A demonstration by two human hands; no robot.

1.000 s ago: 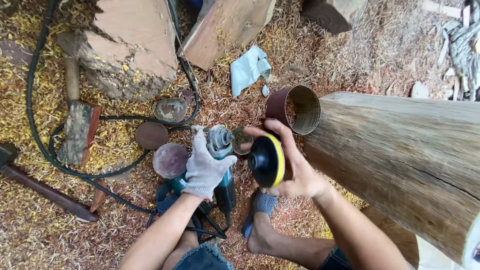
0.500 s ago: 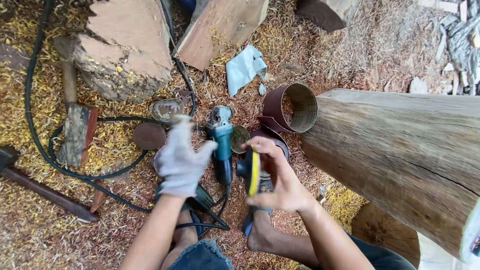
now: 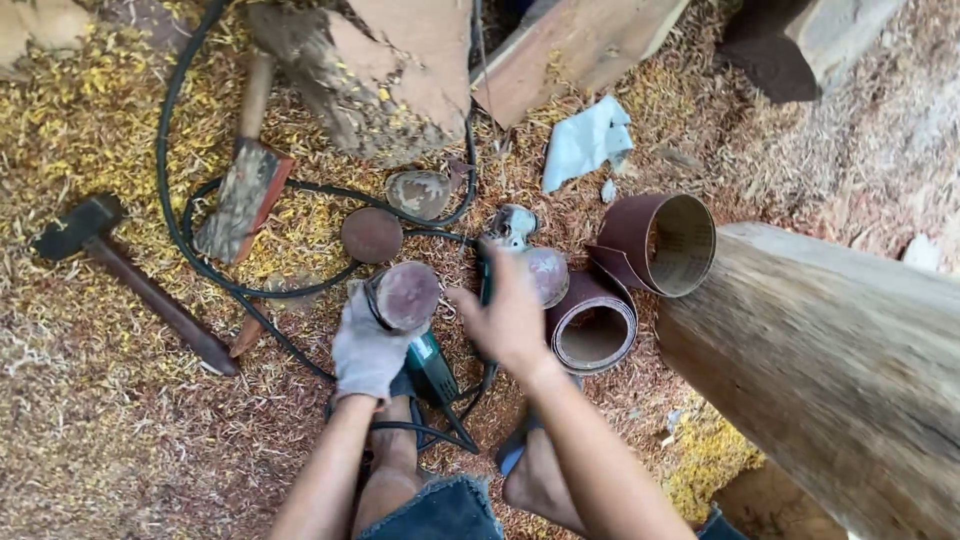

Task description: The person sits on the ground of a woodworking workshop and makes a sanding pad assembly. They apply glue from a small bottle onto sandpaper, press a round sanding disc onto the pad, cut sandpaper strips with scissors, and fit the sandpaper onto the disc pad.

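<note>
Mid disc change: gloved left hand [image 3: 368,350] gripped a sanding disc [image 3: 404,296]; bare right hand [image 3: 508,322], fingers loosely spread, steadied the angle grinder [image 3: 512,232] lying on sawdust. Seating needs alignment.

We find little room around the green grinder [image 3: 430,350]: a black cable [image 3: 190,250] loops to its left, two sandpaper rolls [image 3: 610,300] crowd its right, and the big log [image 3: 830,370] walls off that side. Wood blocks [image 3: 400,70] close the top. We see open sawdust floor [image 3: 100,440] lower left, past the hammer [image 3: 130,280].
</note>
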